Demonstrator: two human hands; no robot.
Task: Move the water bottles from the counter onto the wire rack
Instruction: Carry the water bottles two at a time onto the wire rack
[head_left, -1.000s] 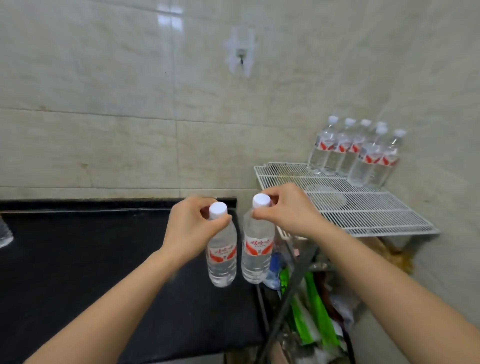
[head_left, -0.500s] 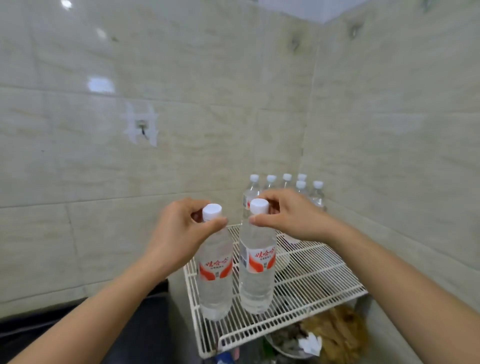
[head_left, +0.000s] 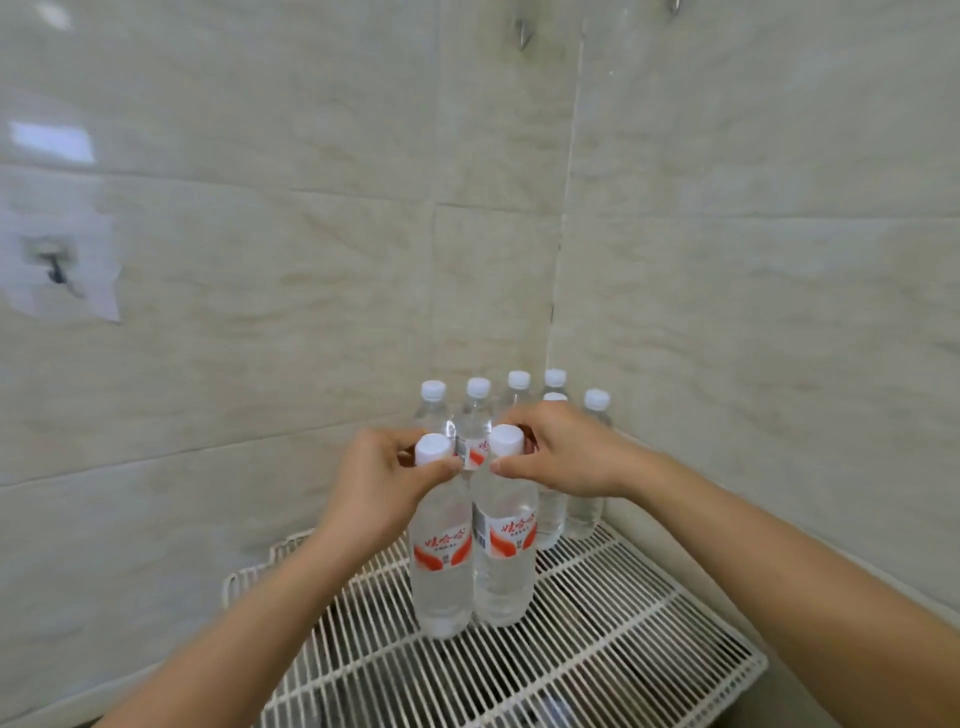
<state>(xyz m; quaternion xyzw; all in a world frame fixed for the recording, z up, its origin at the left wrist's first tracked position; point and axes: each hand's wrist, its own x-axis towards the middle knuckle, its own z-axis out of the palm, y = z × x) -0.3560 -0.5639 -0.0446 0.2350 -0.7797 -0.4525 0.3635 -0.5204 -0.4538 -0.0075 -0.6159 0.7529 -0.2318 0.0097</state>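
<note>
My left hand (head_left: 382, 480) grips the neck of a clear water bottle (head_left: 441, 566) with a white cap and a red label. My right hand (head_left: 563, 454) pinches the neck of a second, matching bottle (head_left: 506, 556) right beside it. Both bottles hang upright, side by side, with their bases at or just above the white wire rack (head_left: 597, 639). Whether they touch the wires I cannot tell. Several more bottles (head_left: 475, 410) stand in the rack's back corner, partly hidden behind my hands.
Tiled walls (head_left: 753, 260) meet in a corner right behind the standing bottles. A hook on a white patch (head_left: 54, 270) sticks to the left wall. The rack's front and right parts (head_left: 675, 670) hold nothing. The counter is out of view.
Both hands have carried their bottles from over the black counter to the right and forward over the rack, close to the standing bottles. My view has turned toward the corner.
</note>
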